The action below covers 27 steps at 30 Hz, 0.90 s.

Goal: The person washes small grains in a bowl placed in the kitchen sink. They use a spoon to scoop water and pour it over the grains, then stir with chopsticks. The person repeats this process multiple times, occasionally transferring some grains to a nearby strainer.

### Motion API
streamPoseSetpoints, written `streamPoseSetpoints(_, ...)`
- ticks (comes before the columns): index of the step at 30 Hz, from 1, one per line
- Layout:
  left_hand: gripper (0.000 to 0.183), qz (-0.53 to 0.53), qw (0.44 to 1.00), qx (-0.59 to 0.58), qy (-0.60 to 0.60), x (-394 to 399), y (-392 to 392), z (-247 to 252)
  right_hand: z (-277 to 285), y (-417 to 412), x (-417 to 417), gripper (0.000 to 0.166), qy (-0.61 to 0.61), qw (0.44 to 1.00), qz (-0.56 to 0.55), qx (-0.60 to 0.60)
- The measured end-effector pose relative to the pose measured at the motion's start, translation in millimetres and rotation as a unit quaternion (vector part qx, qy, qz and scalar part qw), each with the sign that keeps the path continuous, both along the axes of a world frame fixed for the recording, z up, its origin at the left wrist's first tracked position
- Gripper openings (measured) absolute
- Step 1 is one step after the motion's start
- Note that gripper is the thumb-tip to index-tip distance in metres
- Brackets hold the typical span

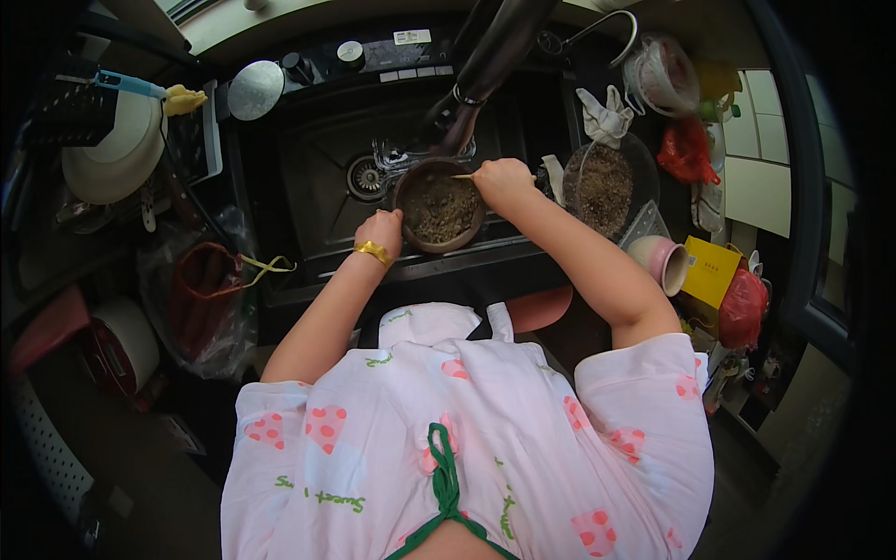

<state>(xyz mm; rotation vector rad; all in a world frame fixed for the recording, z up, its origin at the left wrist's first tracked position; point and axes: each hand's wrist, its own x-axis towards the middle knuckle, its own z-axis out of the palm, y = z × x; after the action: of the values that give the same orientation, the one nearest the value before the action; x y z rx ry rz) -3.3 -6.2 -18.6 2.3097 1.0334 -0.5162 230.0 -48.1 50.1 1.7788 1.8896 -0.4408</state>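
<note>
A round brown pot [481, 222] with soil [442, 213] inside sits at the front of the dark sink [308, 168]. My left hand [380, 234], with a gold bracelet at the wrist, grips the pot's left rim. In my right hand [505, 183] is a thin wooden stick [462, 176], its tip reaching over the soil from the right rim. A clear plastic tray [389, 157] lies partly behind the pot, near the drain. To the right, a transparent container [647, 171] holds more brown soil mix [603, 192].
A black faucet [483, 70] hangs over the sink. White gloves [605, 115] lie behind the soil container. At right stand a pink-and-white ceramic pot [665, 262] and a yellow box [708, 276]. A plastic bag with a red pouch [206, 287] and a white bowl [115, 168] are at left.
</note>
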Motion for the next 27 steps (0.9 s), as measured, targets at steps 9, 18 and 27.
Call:
streamPoseSetpoints(9, 0.014, 0.006, 1.0, -0.012, 0.006, 3.0, 1.0, -1.4, -0.8, 8.0, 1.8, 0.013, 0.011, 0.997, 0.033, -0.065)
streamPoseSetpoints(18, 0.015, -0.001, 1.0, -0.007, -0.002, 0.9, -0.9, -0.9, -4.5, 2.6, -1.6, 0.012, 0.034, 0.998, 0.003, -0.058)
streamPoseSetpoints(27, 0.013, 0.02, 0.999, -0.008, -0.028, 1.7, 7.1, 8.4, -15.5, -1.7, 4.9, 0.038, 0.032, 0.996, -0.019, -0.082)
